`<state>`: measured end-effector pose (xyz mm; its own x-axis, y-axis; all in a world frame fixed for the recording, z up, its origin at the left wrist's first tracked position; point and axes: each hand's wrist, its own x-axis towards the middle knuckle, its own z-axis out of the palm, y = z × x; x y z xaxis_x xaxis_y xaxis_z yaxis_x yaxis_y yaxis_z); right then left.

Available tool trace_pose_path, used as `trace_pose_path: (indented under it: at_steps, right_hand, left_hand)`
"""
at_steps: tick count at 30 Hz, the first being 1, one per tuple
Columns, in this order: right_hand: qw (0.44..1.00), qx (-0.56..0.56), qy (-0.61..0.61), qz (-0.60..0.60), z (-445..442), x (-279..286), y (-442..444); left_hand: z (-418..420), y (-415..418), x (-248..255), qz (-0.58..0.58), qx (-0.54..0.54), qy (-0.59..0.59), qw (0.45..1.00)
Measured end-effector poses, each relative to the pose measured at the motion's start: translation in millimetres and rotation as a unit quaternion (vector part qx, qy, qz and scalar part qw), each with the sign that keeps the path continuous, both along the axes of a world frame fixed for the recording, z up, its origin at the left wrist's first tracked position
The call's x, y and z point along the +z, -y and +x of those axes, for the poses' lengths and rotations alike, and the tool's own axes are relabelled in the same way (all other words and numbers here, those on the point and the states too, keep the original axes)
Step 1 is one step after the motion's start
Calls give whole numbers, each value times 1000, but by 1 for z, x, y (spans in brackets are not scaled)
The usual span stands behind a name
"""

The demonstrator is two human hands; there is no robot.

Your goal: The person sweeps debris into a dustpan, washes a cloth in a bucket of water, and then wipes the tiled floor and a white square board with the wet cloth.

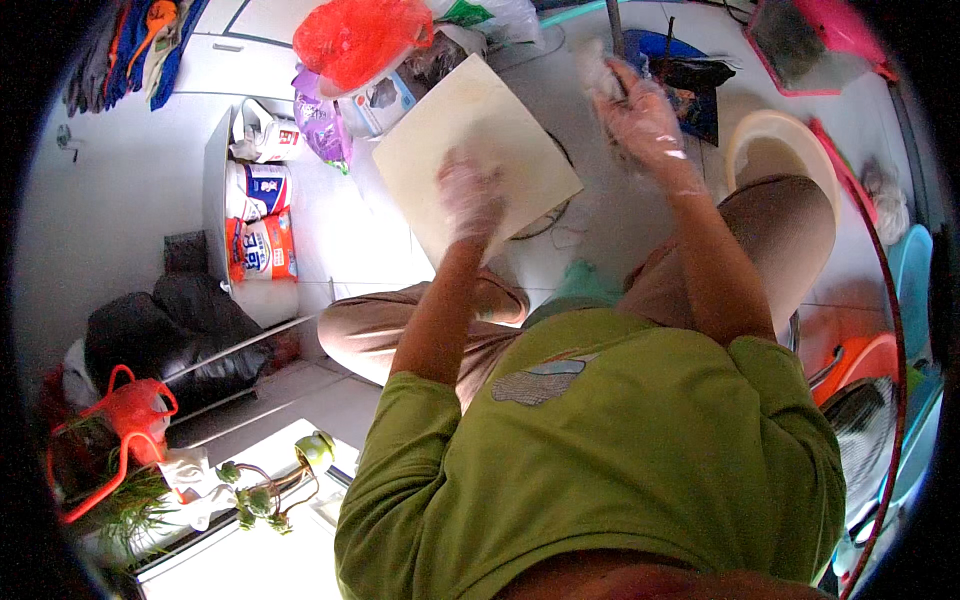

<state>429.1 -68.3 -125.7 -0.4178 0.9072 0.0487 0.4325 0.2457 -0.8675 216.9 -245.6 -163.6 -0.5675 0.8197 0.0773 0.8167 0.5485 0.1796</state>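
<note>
My left hand (471, 193), in a thin clear plastic glove, is blurred over the lower middle of a square cream-coloured board (480, 105). Whether it touches the board is hard to tell. Under the board's right edge shows part of a dark round rim (551, 220). My right hand (637, 112), also in a clear glove, is raised to the right of the board, its fingers bent around a blurred whitish, dark-edged thing (598, 71) that I cannot identify. Close by stand a dark upright pole (615, 28) and a blue and black item (694, 105).
Beyond the board lie a red plastic bag (356, 37) and a purple packet (319, 120). A cream bucket (784, 124) stands beside my right knee. Left are a shelf with containers (217, 187), black bags (142, 330), a red watering can (139, 409) and a potted plant (313, 450).
</note>
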Motion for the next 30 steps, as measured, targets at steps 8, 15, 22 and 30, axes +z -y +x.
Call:
trace_pose_path:
  at_steps: [8,15,22,30]
  right_hand:
    - [954,207,122,179,-56,-31,46]
    - [776,409,342,337,-117,-59,105]
    - [620,434,365,542,-255,-89,130]
    - [705,533,204,420,-256,-75,126]
  left_hand:
    - [-64,108,8,-22,292,407,866]
    - [-81,154,-89,326,314,583,675]
    - [-71,145,-77,224,268,449,822]
    - [-64,142,-60,261,326,492,764]
